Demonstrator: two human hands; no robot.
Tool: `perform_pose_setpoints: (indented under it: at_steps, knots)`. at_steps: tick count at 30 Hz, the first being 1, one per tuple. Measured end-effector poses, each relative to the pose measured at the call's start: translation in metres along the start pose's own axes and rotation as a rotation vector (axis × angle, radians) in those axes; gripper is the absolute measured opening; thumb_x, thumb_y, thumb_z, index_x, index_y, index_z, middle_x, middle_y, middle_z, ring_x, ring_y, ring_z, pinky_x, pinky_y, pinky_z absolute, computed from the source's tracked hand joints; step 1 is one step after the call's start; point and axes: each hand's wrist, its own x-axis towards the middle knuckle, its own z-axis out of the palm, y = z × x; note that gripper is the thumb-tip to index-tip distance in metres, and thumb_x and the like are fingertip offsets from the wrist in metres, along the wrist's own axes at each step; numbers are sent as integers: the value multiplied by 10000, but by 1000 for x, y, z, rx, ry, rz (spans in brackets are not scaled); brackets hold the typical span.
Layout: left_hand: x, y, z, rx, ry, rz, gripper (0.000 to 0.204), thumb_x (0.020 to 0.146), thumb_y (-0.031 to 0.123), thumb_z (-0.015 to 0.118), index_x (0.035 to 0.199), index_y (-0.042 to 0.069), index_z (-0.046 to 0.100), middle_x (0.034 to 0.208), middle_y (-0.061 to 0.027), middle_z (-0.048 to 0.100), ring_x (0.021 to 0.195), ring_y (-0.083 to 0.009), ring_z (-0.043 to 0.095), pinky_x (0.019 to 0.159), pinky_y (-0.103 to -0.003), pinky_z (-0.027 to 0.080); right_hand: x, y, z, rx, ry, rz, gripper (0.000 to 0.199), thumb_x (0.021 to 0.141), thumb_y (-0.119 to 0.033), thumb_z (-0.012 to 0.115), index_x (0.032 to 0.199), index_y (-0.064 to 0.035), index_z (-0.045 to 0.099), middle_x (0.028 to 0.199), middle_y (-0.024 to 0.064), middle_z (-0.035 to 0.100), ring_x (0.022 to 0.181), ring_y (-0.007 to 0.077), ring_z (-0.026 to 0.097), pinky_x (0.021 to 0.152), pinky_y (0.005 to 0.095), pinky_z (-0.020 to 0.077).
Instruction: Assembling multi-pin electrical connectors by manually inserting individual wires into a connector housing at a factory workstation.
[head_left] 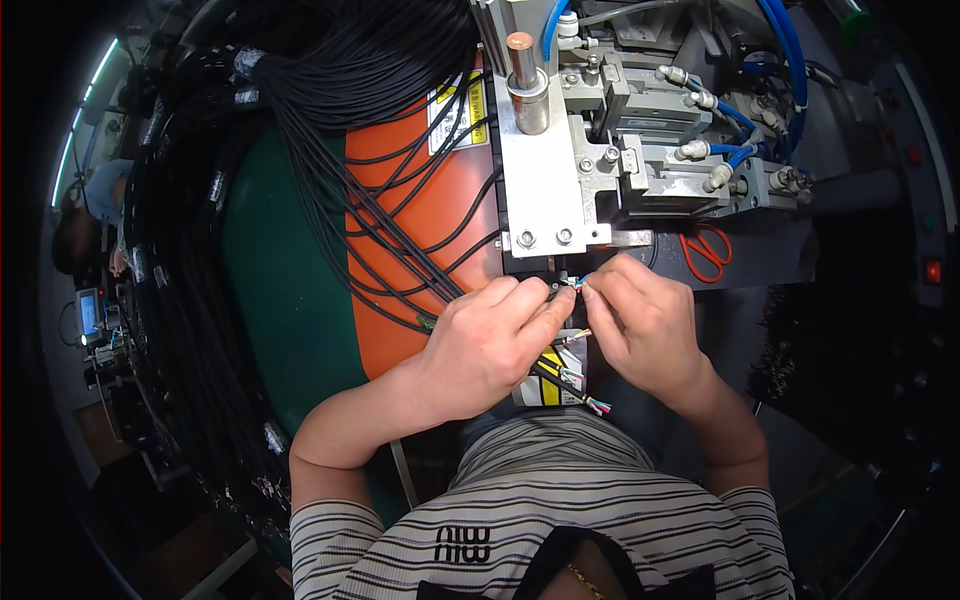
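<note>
In front of a metal fixture, my left hand (490,345) is closed, thumb and fingers pinching a black cable close to its stripped end. My right hand (645,330) meets it there, fingertips pinched on the thin coloured wires (579,284) that come out of that end. The fingers partly hide the wires, so their exact arrangement does not show. Below my left hand, several other black cables stick out with fanned coloured wire ends (598,406). Right above my fingertips is the lower edge of the fixture's bolted metal plate (545,190).
Pneumatic cylinders (665,120) with blue air hoses (790,60) stand behind the plate. Red-handled scissors (707,252) lie right of it. A thick bundle of black cables (370,60) spreads over an orange surface (400,290) and a green one (270,270). Another person (105,185) is far left.
</note>
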Motion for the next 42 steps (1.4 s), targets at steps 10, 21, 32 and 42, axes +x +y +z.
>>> perform_pose_setpoints:
  at_steps: [10, 21, 32, 42]
  knots:
    - [9, 13, -2, 268, -78, 65, 465, 718, 56, 603, 1162, -82, 616, 813, -60, 474, 697, -175, 516, 534, -278, 465, 3, -7, 1, -156, 12, -45, 73, 809, -92, 667, 779, -46, 619, 717, 72, 538, 547, 238, 597, 485, 352, 464]
    - [15, 13, -4, 268, -126, 62, 460, 723, 59, 607, 1157, -91, 600, 852, -67, 488, 739, -178, 535, 556, -271, 483, 11, 1, -11, -193, -175, -34, 66, 760, -51, 673, 816, -37, 641, 776, 73, 612, 559, 278, 601, 480, 358, 455]
    - [13, 12, -4, 258, -106, 69, 395, 733, 54, 610, 1103, -85, 609, 865, -77, 494, 744, -187, 539, 579, -288, 493, 2, 0, 1, -49, 114, -63, 111, 770, -26, 700, 864, -38, 642, 756, 80, 632, 548, 253, 605, 487, 328, 472]
    - [10, 7, -7, 184, -65, -16, 336, 740, 65, 624, 1061, -33, 645, 919, -94, 543, 806, -221, 572, 691, -359, 493, 11, 9, -4, 220, -130, 196, 3, 792, 9, 647, 793, 8, 650, 623, 58, 612, 453, 119, 554, 442, 244, 410]
